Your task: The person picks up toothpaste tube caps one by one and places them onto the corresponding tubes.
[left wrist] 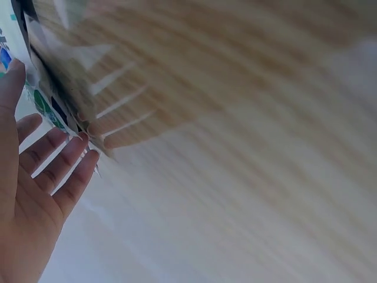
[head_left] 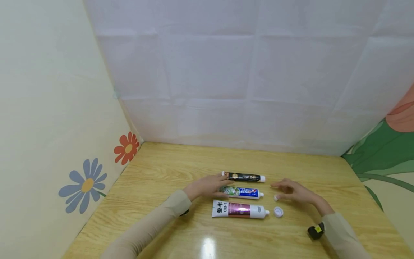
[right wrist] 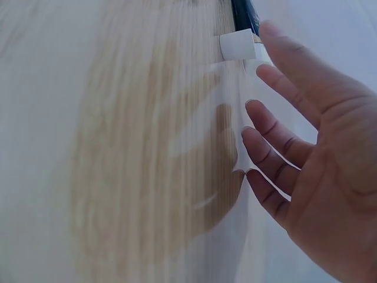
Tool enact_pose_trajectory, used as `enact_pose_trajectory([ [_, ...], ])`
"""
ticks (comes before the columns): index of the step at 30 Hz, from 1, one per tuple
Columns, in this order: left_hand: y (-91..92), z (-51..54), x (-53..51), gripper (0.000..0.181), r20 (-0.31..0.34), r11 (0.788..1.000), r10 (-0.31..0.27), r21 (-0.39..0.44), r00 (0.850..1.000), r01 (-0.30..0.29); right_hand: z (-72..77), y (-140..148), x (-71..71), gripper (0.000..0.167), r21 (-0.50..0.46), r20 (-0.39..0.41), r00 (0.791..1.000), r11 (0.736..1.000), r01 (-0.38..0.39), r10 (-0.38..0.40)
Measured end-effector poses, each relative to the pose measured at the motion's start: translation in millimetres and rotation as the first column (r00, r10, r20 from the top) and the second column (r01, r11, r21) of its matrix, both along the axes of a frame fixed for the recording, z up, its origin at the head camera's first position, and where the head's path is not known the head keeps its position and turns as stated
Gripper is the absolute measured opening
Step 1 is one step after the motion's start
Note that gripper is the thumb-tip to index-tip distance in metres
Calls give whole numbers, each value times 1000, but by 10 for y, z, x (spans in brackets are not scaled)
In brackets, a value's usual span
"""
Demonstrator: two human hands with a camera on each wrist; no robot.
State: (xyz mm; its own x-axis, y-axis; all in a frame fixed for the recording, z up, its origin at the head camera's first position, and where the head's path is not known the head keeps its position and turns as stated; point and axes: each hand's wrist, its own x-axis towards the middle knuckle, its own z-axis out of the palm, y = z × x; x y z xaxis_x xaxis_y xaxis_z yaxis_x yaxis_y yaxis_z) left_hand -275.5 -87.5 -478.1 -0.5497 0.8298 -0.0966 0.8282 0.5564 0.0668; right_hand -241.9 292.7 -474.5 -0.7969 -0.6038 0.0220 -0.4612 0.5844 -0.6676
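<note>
1. Had the right grip (head_left: 292,191) loosely bent and holding nothing, thumb at a small white cap (head_left: 276,198); could not tell touching from just beside.
2. Had the left grip (head_left: 210,185) relaxed, fingers extended without clasping, at the left ends of the black tube (head_left: 244,177) and the blue tube (head_left: 244,192).
3. Found both lying alongside a pink-and-white tube (head_left: 239,209) nearest the person: black capped, the others bare-nozzled, a round cap (head_left: 278,212) just beyond the nearest nozzle.
4. Seemed to call for a light left touch on the tubes, to avoid oozing, and a fingertip pinch on the small cap, to avoid rolling it.
5. Worked on a wood-grained table (head_left: 181,158) with a glare patch (head_left: 208,248) in front.
6. Faced a creased white sheet (head_left: 210,72), between a flower-decorated left wall (head_left: 48,108) and painted green leaves (head_left: 385,147) at right.
</note>
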Motion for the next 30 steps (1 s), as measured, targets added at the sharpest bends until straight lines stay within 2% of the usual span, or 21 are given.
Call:
enact_pose_trajectory([
  [5, 3, -9, 11, 72, 9, 1000, -6, -13, 1000, 6, -21, 40, 0, 44, 48, 6, 1000, 999, 23, -24],
  [11, 14, -44, 12, 73, -37, 999, -34, -32, 999, 33, -47, 63, 6, 43, 82, 28, 998, 996, 47, -49],
  [18, 45, -75, -17, 72, -79, 996, -77, -47, 994, 74, -79, 66, 10, 35, 37, 36, 998, 998, 43, -45],
  [24, 64, -88, -44, 69, -84, 994, -98, -48, 992, 95, -97, 46, 13, 25, -8, -6, 1000, 1000, 19, -19],
  [30, 84, -85, -49, 65, -104, 991, -128, -41, 986, 124, -104, 5, 17, 27, -50, -27, 999, 998, -28, 27],
])
